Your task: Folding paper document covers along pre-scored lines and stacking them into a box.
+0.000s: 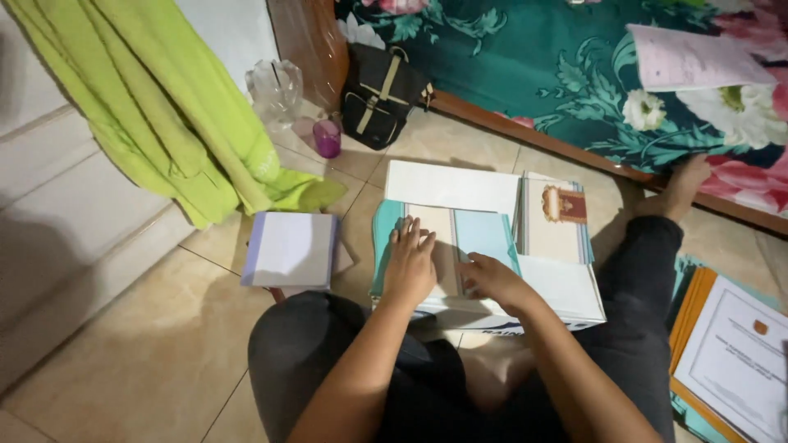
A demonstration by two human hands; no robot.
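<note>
Tiled floor by a floral bedspread, white cardboard box of folders between the knees, left hand flat – fingers spread – on a cream folder, right hand pressing beside it, gripping nothing, purple cup near the wall.

Beige tiled floor with dark grout lines, carrying everything here. At centre, an open white cardboard box, standing on the tiles. At nine o'clock from it, just beside, a white-covered stack of papers, flat. At eleven o'clock, a small purple cup, a clear glass vase behind it, and a black bag leaning near the bed frame. Draped down to the tiles at ten o'clock, a lime-green cloth. At four o'clock, a pile of orange and teal folders topped by a white sheet.
</note>
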